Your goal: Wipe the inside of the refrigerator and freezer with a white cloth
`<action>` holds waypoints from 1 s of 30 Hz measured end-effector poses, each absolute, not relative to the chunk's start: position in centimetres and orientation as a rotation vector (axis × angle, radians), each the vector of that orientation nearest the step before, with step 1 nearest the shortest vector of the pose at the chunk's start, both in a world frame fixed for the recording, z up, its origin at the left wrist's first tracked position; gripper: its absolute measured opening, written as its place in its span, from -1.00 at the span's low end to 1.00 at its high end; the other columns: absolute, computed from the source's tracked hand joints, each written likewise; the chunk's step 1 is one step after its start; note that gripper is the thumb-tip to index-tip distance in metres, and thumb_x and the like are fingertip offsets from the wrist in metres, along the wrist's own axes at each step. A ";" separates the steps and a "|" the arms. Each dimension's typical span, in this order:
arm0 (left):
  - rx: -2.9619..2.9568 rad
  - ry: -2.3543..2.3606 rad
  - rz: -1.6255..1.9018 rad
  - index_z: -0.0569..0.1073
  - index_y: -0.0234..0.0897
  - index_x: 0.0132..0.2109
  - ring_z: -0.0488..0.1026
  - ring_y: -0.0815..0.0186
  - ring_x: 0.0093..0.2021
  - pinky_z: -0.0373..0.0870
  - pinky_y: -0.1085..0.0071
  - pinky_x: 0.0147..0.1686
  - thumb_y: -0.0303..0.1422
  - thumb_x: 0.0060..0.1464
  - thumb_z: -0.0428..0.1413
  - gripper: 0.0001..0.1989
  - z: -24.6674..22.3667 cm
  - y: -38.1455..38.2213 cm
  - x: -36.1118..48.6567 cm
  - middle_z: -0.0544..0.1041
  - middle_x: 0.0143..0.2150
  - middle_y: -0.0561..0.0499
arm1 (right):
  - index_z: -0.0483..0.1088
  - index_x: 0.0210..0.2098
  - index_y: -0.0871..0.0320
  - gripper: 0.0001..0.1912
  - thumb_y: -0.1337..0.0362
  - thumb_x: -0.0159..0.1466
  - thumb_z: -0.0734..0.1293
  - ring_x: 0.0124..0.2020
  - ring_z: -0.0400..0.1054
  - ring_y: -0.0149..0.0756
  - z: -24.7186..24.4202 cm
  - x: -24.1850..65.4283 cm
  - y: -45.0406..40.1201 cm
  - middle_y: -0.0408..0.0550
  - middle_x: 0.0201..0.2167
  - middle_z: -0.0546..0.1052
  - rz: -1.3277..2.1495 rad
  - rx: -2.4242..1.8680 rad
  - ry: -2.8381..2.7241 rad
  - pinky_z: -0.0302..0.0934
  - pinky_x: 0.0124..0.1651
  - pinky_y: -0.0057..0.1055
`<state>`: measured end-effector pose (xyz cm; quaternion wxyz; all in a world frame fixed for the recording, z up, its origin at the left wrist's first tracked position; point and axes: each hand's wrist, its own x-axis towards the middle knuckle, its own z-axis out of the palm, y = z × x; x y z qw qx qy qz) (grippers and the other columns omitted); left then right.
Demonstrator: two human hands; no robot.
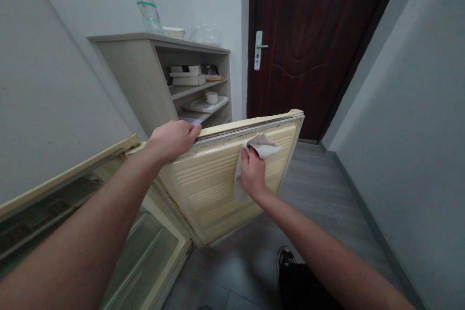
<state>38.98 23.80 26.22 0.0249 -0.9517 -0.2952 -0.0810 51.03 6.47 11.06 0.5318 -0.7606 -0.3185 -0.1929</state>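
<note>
The cream door (pixel 207 193) of a fridge stands open, its ribbed inner side facing me. My left hand (pixel 175 139) is closed over the door's top edge, near the hinge side. Against the ribbed panel, my right hand (pixel 253 172) holds a pale cloth (pixel 264 145), bunched in its fingers, with part of it hanging down to the left of the hand. The fridge body (pixel 169 276) is at the lower left, partly behind my left forearm, with glassy shelves or drawers inside.
Behind the door stands a grey shelf unit (pixel 131 77) with boxes (pixel 187 79); a plastic bottle (pixel 145 7) is on top. A dark red door (pixel 290 58) is at the back. Walls flank both sides. My shoe (pixel 285 257) is on the grey floor (pixel 327 189).
</note>
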 end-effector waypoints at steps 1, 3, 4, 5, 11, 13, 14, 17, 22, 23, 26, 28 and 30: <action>-2.939 -0.912 -0.252 0.66 -0.25 -0.12 0.57 -0.21 -0.07 0.39 0.12 -0.25 0.00 0.27 -0.32 -0.29 26.2 23.8 39.0 0.65 -0.09 -0.32 | 0.50 -0.10 0.22 -0.49 0.04 0.51 0.04 -0.10 0.51 -0.01 10.9 49.6 7.3 0.22 -0.19 0.61 -0.446 -1.818 -0.819 0.33 0.07 -0.15; -2.928 -0.906 -0.262 0.66 -0.24 -0.12 0.57 -0.20 -0.07 0.39 0.14 -0.25 0.01 0.27 -0.32 -0.29 26.1 23.7 39.0 0.65 -0.09 -0.31 | 0.52 -0.01 0.23 -0.53 0.11 0.52 0.06 -0.01 0.51 0.00 10.8 46.8 8.8 0.22 -0.10 0.62 -0.422 -1.836 -0.950 0.30 0.19 -0.11; -2.919 -0.908 -0.268 0.66 -0.23 -0.13 0.57 -0.18 -0.07 0.38 0.15 -0.26 0.01 0.27 -0.32 -0.30 26.1 23.7 39.0 0.65 -0.09 -0.30 | 0.53 0.02 0.23 -0.55 0.14 0.52 0.08 0.06 0.49 0.00 10.8 45.4 9.5 0.20 -0.03 0.62 -0.406 -1.850 -1.023 0.27 0.25 -0.10; -2.906 -0.916 -0.270 0.66 -0.23 -0.13 0.58 -0.17 -0.07 0.36 0.17 -0.28 0.00 0.27 -0.31 -0.31 26.1 23.7 39.0 0.65 -0.09 -0.29 | 0.52 0.06 0.22 -0.57 0.17 0.52 0.10 0.13 0.46 0.00 10.9 44.1 10.3 0.18 0.04 0.60 -0.390 -1.865 -1.097 0.23 0.31 -0.09; -2.894 -0.955 -0.255 0.64 -0.19 -0.12 0.59 -0.10 -0.06 0.29 0.22 -0.34 -0.02 0.26 -0.30 -0.35 26.2 23.4 39.0 0.66 -0.08 -0.24 | 0.42 0.21 0.26 -0.57 0.39 0.45 0.13 0.19 0.41 -0.01 12.0 37.8 14.2 0.11 0.17 0.53 -0.411 -1.824 -1.686 0.25 0.32 -0.09; -2.907 -0.958 -0.247 0.64 -0.19 -0.10 0.58 -0.09 -0.05 0.29 0.23 -0.34 -0.01 0.26 -0.30 -0.35 26.3 23.3 38.9 0.66 -0.07 -0.23 | 0.48 0.13 0.27 -0.60 0.40 0.40 0.16 0.11 0.45 0.02 11.7 36.4 14.4 0.13 0.09 0.57 -0.313 -1.778 -1.864 0.36 0.18 -0.12; -2.911 -0.956 -0.237 0.64 -0.20 -0.11 0.58 -0.10 -0.06 0.29 0.22 -0.34 -0.01 0.26 -0.30 -0.34 26.3 23.3 38.8 0.65 -0.07 -0.24 | 0.51 0.07 0.25 -0.63 0.39 0.38 0.18 0.06 0.47 0.02 11.2 35.9 14.0 0.14 0.03 0.59 -0.203 -1.778 -1.895 0.39 0.10 -0.13; -2.929 -0.921 -0.208 0.62 -0.23 -0.14 0.58 -0.12 -0.07 0.30 0.20 -0.32 -0.02 0.26 -0.32 -0.33 26.3 23.3 38.7 0.64 -0.09 -0.28 | 0.55 -0.09 0.18 -0.70 0.25 0.39 0.21 -0.12 0.52 -0.08 8.4 35.6 11.0 0.09 -0.14 0.63 0.292 -1.824 -1.514 0.41 -0.02 -0.20; -2.924 -0.926 -0.227 0.62 -0.23 -0.11 0.57 -0.16 -0.06 0.34 0.15 -0.27 -0.02 0.27 -0.33 -0.33 25.9 23.3 38.8 0.64 -0.08 -0.29 | 0.48 -0.17 0.19 -0.50 -0.14 0.32 0.26 -0.25 0.45 -0.22 3.8 41.2 0.0 -0.01 -0.28 0.58 0.728 -1.384 -0.392 0.35 -0.17 -0.35; -2.920 -0.931 -0.243 0.62 -0.23 -0.10 0.57 -0.17 -0.06 0.35 0.14 -0.26 -0.02 0.28 -0.33 -0.32 25.9 23.3 38.8 0.63 -0.07 -0.29 | 0.47 -0.17 0.17 -0.48 -0.19 0.24 0.33 -0.26 0.43 -0.23 3.6 43.1 -2.3 -0.04 -0.28 0.56 0.652 -1.343 -0.272 0.34 -0.17 -0.35; -2.945 -0.912 -0.251 0.61 -0.24 -0.04 0.56 -0.20 -0.04 0.41 0.09 -0.20 -0.02 0.29 -0.32 -0.33 26.1 23.1 38.6 0.62 -0.03 -0.32 | 0.44 -0.15 0.14 -0.45 -0.22 0.20 0.35 -0.21 0.42 -0.15 3.8 49.6 -7.5 0.01 -0.21 0.56 0.365 -1.408 -0.191 0.32 -0.15 -0.30; -2.968 -0.895 -0.235 0.61 -0.26 -0.03 0.56 -0.23 -0.02 0.42 0.05 -0.18 -0.02 0.29 -0.31 -0.34 26.3 22.9 38.4 0.62 -0.02 -0.34 | 0.44 -0.13 0.15 -0.48 -0.18 0.25 0.29 -0.12 0.41 -0.11 4.1 53.8 -8.8 0.06 -0.16 0.56 0.069 -1.552 -0.259 0.30 -0.02 -0.23; -2.977 -0.892 -0.235 0.61 -0.25 -0.03 0.56 -0.25 -0.01 0.43 0.04 -0.17 -0.01 0.29 -0.30 -0.34 26.5 22.9 38.3 0.62 -0.02 -0.34 | 0.41 -0.19 0.17 -0.55 -0.10 0.31 0.21 -0.12 0.39 -0.09 4.1 57.4 -8.7 0.10 -0.20 0.54 -0.161 -1.747 -0.338 0.27 0.04 -0.16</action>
